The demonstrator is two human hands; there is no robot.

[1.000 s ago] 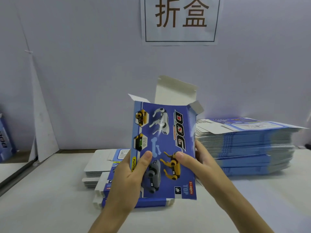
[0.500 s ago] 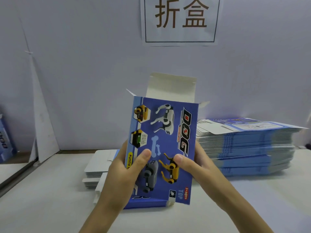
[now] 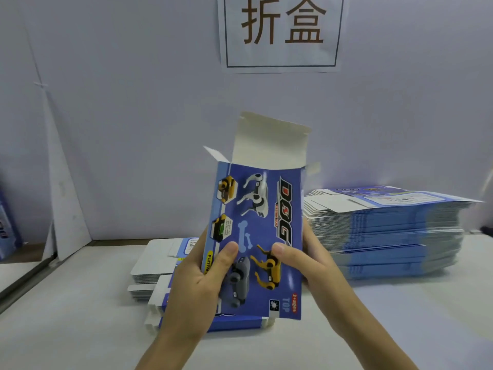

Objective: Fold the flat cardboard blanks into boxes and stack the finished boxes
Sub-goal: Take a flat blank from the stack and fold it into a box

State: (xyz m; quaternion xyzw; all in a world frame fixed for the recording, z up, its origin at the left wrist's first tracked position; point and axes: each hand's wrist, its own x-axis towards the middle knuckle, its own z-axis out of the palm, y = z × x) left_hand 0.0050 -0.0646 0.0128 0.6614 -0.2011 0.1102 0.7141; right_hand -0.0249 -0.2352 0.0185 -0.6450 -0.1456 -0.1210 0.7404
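I hold a blue cardboard box (image 3: 262, 217) printed with robot dogs and the word DOG upright in front of me, above the table. Its white top flaps stand open, the tall back flap pointing up. My left hand (image 3: 198, 279) grips the box's left edge, thumb on the printed front. My right hand (image 3: 306, 263) grips the right edge, thumb on the front by the yellow dog. A tall stack of flat blanks (image 3: 386, 233) lies to the right. A low pile of blanks (image 3: 157, 265) lies behind and below the box.
The white table (image 3: 80, 316) meets a pale wall carrying a paper sign (image 3: 281, 33). A white folded card (image 3: 64, 198) leans in the left corner. A blue box (image 3: 6, 231) shows at the far left edge.
The box has been squared up from a flatter state and turned a little to face me. Its top flaps have spread, and both hands have kept their grip on its sides.
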